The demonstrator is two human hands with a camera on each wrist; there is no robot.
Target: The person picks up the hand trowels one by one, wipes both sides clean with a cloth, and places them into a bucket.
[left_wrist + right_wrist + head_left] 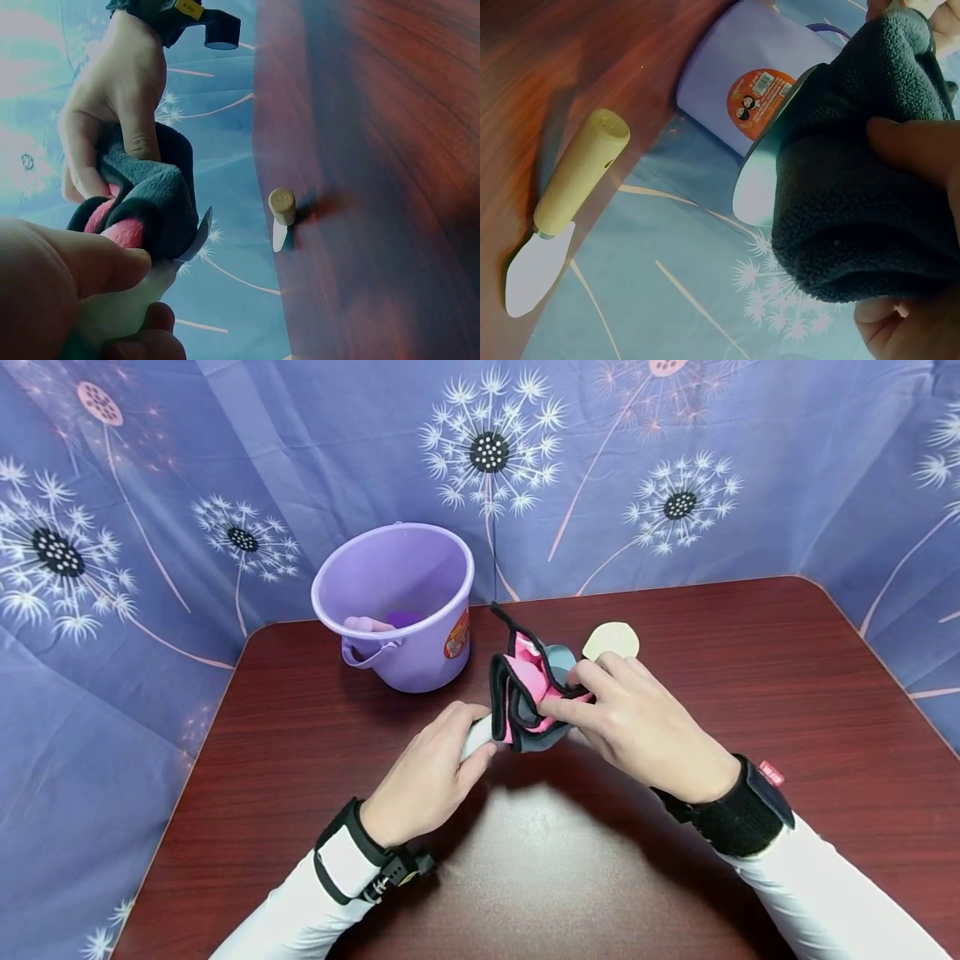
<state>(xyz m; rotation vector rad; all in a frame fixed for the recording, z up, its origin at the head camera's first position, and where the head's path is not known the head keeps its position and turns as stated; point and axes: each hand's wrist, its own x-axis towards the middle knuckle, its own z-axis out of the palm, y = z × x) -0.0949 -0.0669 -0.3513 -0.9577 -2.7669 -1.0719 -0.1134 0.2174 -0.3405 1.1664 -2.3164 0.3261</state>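
Over the reddish-brown wooden table [787,693], a blade in a cloth

Short of the table's far edge, we hold a metal-bladed tool with a pale handle [477,735] raised above the tabletop. Wiping it looks to us like the step in hand: a soft pink-and-grey cloth with black edging [528,677] is folded about its metal, though part of the blade [756,187] juts past the folds. The next move, we judge, calls for a steady handle and a firm, careful draw of the cloth along that metal, as a careless slide could bring the fingers onto its edge.

Our left hand [423,781] is closed round the handle, the thumb lying along it near the cloth. Our right hand [641,722] pinches the cloth between thumb and fingers, with fabric bunched in the grip; whether a fingertip meets bare metal, we cannot tell.

Toward the table's far left corner stands a lilac plastic bucket [416,664]; near the far edge lies a wooden-handled tool with a pale, leaf-shaped blade [559,210].
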